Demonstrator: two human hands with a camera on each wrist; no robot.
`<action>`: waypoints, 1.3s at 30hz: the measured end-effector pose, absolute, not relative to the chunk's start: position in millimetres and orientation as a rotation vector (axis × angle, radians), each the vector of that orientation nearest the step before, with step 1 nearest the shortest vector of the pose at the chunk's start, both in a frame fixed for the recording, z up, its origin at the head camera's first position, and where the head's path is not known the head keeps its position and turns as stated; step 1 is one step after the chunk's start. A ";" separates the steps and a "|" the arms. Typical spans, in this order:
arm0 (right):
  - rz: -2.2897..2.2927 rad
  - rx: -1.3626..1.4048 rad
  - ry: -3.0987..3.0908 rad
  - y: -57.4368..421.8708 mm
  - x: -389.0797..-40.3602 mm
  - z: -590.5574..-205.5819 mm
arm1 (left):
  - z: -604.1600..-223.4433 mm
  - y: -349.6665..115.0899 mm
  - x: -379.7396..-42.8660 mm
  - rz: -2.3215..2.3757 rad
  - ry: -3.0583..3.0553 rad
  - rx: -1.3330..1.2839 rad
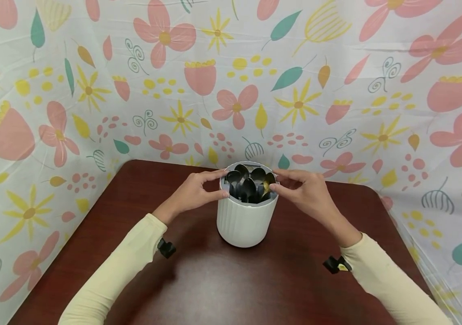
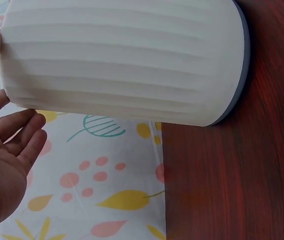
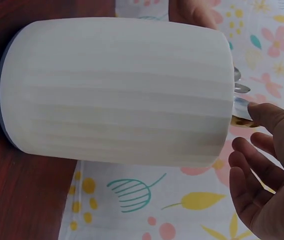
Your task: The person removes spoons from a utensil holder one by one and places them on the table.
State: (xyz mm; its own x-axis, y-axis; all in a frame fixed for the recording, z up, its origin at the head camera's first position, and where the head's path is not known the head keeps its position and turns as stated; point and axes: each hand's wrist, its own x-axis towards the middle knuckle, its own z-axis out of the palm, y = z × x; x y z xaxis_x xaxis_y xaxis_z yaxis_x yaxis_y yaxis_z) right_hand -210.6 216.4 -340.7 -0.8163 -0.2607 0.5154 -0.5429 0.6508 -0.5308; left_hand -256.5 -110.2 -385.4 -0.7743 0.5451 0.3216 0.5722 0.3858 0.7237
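Note:
A white ribbed cylindrical holder [image 1: 245,225] stands upright on the table, filled with several dark, shiny spoons [image 1: 249,187], heads up. One gold-coloured spoon [image 1: 266,186] is at the right side of its mouth. At the left rim, my left hand [image 1: 202,187] touches the holder with thumb and forefinger spread apart; the other fingers bend loosely in the left wrist view [image 2: 7,155]. My right hand [image 1: 305,192] is at the right rim, its forefinger near the back edge. The right thumb [image 3: 269,116] rests at the gold spoon, and the remaining fingers hang loosely curled beside the holder.
The holder stands on a dark reddish-brown wooden table [image 1: 222,289] with rounded far corners. A white cloth [image 1: 235,54] printed with pink, yellow and green flowers and leaves hangs behind it and along both sides.

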 end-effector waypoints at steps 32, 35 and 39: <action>1.229 0.478 -2.318 203.9 -212.1 -357.5 | -387.8 -109.5 -257.6 -1.384 -2.580 -1.020; 1.234 0.450 -2.313 202.4 -211.4 -358.2 | -388.3 -109.4 -257.8 -1.386 -2.578 -1.022; 1.235 0.429 -2.301 198.0 -206.0 -353.2 | -388.5 -109.0 -257.8 -1.388 -2.574 -1.025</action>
